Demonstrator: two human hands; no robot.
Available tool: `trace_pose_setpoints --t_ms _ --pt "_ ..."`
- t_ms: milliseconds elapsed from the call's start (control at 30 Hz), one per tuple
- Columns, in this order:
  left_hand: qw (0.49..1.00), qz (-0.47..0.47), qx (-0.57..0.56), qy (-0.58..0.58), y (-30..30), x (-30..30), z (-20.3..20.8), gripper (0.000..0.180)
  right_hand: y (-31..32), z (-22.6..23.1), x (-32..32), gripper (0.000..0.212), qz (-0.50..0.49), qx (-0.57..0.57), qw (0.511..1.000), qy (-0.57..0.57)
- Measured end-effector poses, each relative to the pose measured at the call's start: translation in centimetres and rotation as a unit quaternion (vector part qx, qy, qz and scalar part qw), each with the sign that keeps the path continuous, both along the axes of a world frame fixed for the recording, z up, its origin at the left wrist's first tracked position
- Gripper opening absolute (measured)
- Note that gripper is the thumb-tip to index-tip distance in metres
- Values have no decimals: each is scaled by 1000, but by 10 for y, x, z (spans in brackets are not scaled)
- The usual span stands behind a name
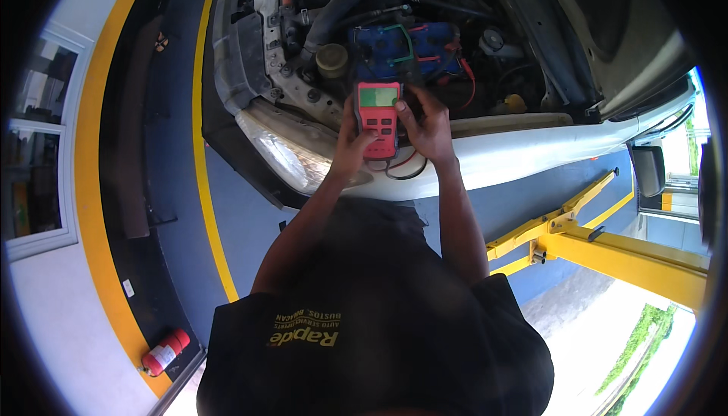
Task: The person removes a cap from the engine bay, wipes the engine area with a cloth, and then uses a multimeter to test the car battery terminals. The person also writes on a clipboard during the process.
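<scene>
Between my two hands is a red handheld battery tester (385, 122) with a lit green screen and several dark buttons. My left hand (350, 143) closes on its left side, the thumb lying over the lower buttons. My right hand (429, 126) grips the upper right side, thumb beside the screen. Cables (408, 167) hang from the tester's lower end over the white fender. Just beyond it sits a blue car battery (371, 40) in the engine bay. A green-handled clamp (406, 44) and a red clamp (464, 63) with a red cable are on the battery.
The white car's fender (500, 160) and headlight (277, 150) lie below my forearms. A raised hood (607, 29) is at the upper right. Yellow lift arms (576, 238) stand at the right. A red fire extinguisher (165, 352) is at the lower left by the wall.
</scene>
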State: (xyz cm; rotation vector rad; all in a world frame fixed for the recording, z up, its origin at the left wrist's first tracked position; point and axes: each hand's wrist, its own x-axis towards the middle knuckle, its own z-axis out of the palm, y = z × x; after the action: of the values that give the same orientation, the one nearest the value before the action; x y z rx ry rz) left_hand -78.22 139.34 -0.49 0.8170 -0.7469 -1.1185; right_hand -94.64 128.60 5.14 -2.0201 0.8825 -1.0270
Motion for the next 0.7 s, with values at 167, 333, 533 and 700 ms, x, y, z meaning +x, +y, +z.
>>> trace_pose_setpoints --t_ms 167,333,533,700 --pt "1000 4 -16 -15 -4 2 -1 92 -8 0 1 47 11 -20 1000 10" --pt "1000 8 -11 -5 -4 1 -1 90 -3 -2 3 46 1 -15 1000 11" --pt "996 -62 -21 63 -7 2 6 88 -51 -5 -8 36 -159 -3 982 101" --pt "994 -80 -15 67 -9 4 8 85 -199 -24 -43 35 -288 41 872 393"
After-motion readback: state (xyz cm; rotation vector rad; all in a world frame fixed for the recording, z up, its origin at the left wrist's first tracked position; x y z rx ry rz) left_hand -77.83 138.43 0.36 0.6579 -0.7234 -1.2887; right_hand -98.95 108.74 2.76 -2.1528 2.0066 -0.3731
